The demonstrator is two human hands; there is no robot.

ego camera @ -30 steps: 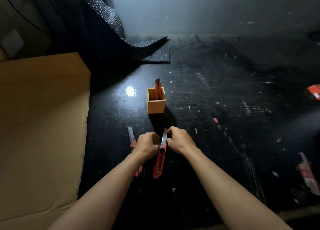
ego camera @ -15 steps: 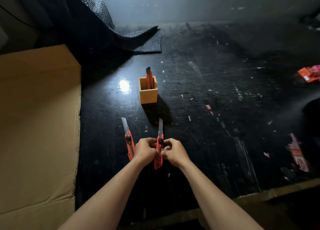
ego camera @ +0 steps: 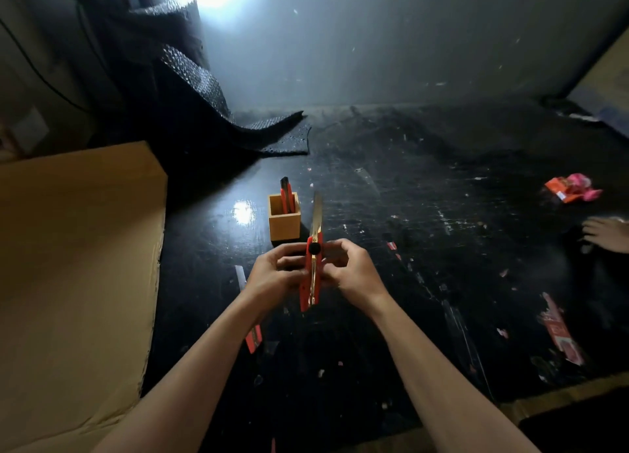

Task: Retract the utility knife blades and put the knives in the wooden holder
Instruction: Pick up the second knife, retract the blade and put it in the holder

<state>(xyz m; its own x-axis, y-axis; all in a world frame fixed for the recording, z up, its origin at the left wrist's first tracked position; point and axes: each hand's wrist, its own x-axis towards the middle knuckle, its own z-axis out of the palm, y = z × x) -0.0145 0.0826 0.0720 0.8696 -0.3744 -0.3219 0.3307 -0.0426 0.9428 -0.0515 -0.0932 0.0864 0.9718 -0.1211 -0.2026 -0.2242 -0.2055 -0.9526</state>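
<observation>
My left hand (ego camera: 272, 275) and my right hand (ego camera: 350, 270) both grip a red utility knife (ego camera: 311, 279), held upright above the black table with its long blade (ego camera: 317, 216) extended and pointing away from me. Just beyond it stands the small wooden holder (ego camera: 284, 222), with one red knife (ego camera: 287, 199) upright inside. A second red knife (ego camera: 253, 338) lies on the table under my left wrist, mostly hidden; its extended blade tip (ego camera: 240, 277) shows left of my hand.
A large cardboard box (ego camera: 75, 265) fills the left side. A black textured mat (ego camera: 218, 112) drapes down at the back. Another person's hand (ego camera: 607, 234) rests at the right edge, near red and pink wrappers (ego camera: 571, 188). Red paper scraps (ego camera: 560, 333) lie at the right front.
Both hands have lifted the held knife off the table and raised it closer to the holder; its blade stays extended. The head camera tilted up. Another person's hand appeared at the right.
</observation>
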